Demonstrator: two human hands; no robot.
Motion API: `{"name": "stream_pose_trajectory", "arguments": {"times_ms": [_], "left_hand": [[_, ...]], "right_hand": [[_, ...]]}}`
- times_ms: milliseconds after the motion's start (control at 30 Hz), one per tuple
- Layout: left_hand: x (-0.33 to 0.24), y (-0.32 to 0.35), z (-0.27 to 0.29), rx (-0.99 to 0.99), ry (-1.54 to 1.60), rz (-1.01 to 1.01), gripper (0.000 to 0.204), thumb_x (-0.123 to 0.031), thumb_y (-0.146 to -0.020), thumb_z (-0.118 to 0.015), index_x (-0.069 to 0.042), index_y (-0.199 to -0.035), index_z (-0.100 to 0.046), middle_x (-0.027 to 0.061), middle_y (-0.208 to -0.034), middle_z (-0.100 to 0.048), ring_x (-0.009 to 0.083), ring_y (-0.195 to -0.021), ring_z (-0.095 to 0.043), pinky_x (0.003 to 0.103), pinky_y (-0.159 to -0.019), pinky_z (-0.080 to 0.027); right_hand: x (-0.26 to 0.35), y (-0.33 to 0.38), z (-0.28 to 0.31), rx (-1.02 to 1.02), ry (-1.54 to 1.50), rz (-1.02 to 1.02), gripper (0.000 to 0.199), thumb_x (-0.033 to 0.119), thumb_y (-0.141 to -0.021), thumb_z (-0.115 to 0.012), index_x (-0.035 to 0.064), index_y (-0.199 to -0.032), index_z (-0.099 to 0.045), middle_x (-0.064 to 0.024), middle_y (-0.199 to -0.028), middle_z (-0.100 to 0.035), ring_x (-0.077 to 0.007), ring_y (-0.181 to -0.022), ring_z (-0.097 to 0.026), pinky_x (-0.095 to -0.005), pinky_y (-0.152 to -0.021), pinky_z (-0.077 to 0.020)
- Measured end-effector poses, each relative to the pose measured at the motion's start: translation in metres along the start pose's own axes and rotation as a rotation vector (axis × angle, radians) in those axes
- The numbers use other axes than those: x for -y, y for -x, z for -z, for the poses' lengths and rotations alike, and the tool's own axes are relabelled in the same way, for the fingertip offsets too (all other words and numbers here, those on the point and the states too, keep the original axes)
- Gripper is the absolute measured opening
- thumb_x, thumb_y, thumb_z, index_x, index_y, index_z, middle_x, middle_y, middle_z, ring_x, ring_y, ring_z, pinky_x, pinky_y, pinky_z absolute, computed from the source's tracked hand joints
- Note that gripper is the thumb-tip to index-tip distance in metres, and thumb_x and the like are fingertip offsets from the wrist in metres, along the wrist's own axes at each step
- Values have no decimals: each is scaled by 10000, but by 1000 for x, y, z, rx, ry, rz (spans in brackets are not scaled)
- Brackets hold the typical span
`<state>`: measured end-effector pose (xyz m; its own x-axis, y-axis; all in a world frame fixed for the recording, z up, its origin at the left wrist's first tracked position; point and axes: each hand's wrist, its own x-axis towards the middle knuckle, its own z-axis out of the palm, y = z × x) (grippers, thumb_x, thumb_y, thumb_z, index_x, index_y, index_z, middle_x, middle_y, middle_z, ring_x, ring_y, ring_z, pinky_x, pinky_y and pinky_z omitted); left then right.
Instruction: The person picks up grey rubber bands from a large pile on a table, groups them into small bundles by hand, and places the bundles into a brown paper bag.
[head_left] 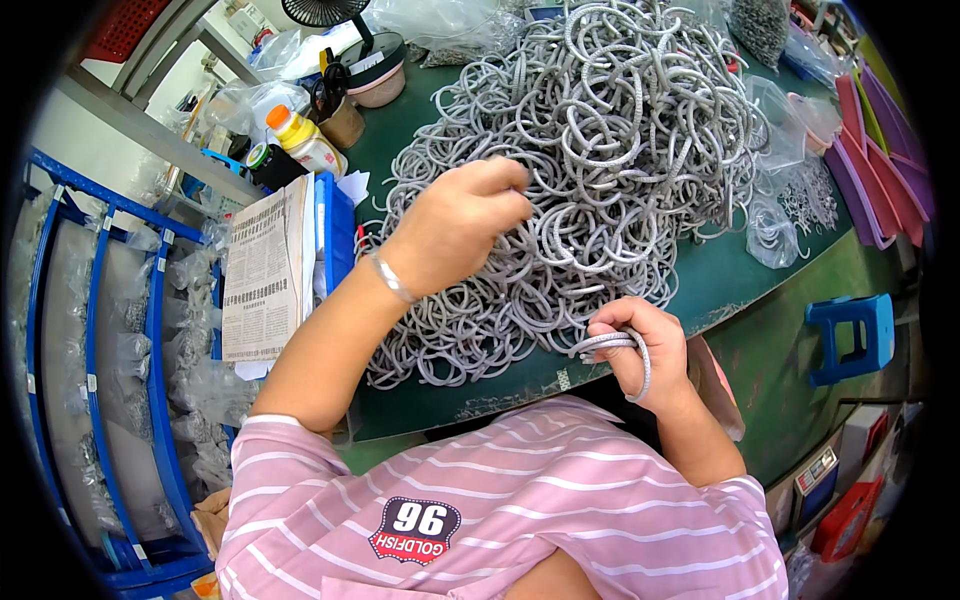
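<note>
I'm pinching a ring in the pile [570, 170] with my left hand [455, 225]. My right hand [632, 345] is gripping a bundle [620, 345]. Tangled rings could be dragging neighbours off the table [760, 290].

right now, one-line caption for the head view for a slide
Left hand picks into a heap of grey rings on a green table; right hand grips a bunch of rings.

Silvery curved hoops [600, 150] lie heaped, tangled, on the green table [740, 290].
</note>
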<state>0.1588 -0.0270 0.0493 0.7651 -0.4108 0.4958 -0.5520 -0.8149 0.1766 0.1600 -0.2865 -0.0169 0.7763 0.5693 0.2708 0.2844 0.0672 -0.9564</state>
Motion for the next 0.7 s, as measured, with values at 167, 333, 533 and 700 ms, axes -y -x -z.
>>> {"name": "stream_pose_trajectory", "arguments": {"times_ms": [167, 333, 533, 700], "left_hand": [[-1, -4, -5, 100, -418, -79, 109, -87, -697, -649, -82, -793, -599, 30, -779, -545, 216, -786, -557, 338, -770, -433], [7, -6, 5, 210, -448, -105, 128, -167, -681, -696, -99, -703, -590, 20, -742, -528, 203, -776, -541, 377, -815, -417], [32, -1, -2, 157, 3, 85, 159, 11, -709, -682, -12, -795, -550, 126, -763, -543, 331, -791, -571, 394, -677, -478], [-1, 6, 16, 153, 74, 104, 151, 56, -716, -652, -5, -805, -546, 126, -724, -524, 319, -724, -564, 377, -650, -461]], "right_hand": [[-1, 1, 1, 8, 52, 51, 97, -31, -795, -685, -2, -860, -620, -73, -730, -626, -128, -617, -582, -253, -559, -460], [-7, 3, 5, 6, 91, 107, 37, -22, -848, -636, -8, -854, -602, -37, -699, -600, -80, -579, -586, -212, -521, -459], [-6, 6, 4, 2, 44, 13, 88, -25, -797, -681, -1, -861, -625, -83, -736, -629, -146, -629, -593, -264, -575, -469], [-10, 3, 6, -1, 59, 1, 88, -29, -789, -680, 2, -853, -627, -90, -754, -641, -163, -647, -608, -274, -593, -479]]}}
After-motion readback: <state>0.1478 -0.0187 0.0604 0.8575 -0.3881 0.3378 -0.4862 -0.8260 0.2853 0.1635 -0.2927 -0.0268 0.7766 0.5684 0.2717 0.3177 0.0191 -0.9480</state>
